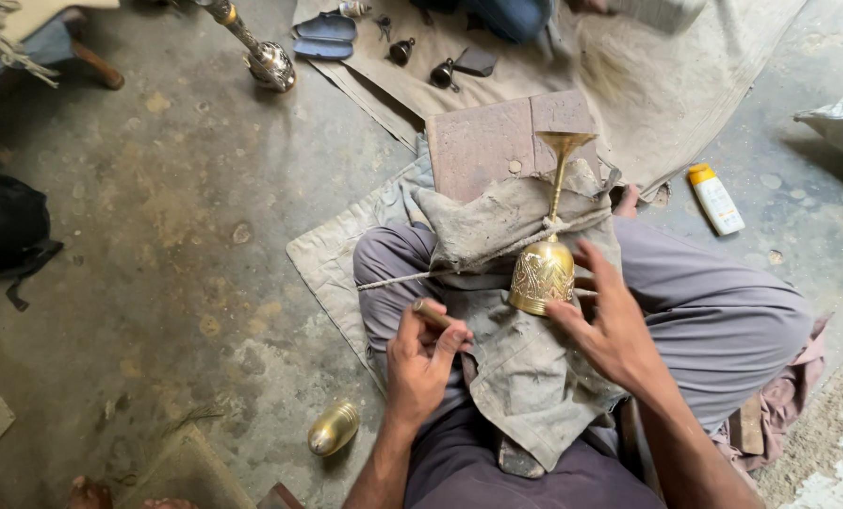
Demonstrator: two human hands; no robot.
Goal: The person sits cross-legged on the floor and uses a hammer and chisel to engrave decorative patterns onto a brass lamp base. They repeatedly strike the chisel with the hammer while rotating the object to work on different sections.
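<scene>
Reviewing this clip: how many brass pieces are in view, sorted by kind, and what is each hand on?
Engraved brass goblet, upside down on the lap, right hand touching it: 1
Plain brass shell lying on the floor: 1
Tall ornate brass stand at the top of the view: 1
Wooden-handled tool in the left hand: 1, not brass
Total brass pieces: 3

Only one real package here as far as I can see: a small white plastic bottle (717,200) with a yellow cap, lying flat on the concrete floor (157,217), just off the right edge of the big tan cloth (666,85). Its cap end points up and left, toward that cloth. Any print on it is too small to make out. No signs or screens anywhere.
</scene>
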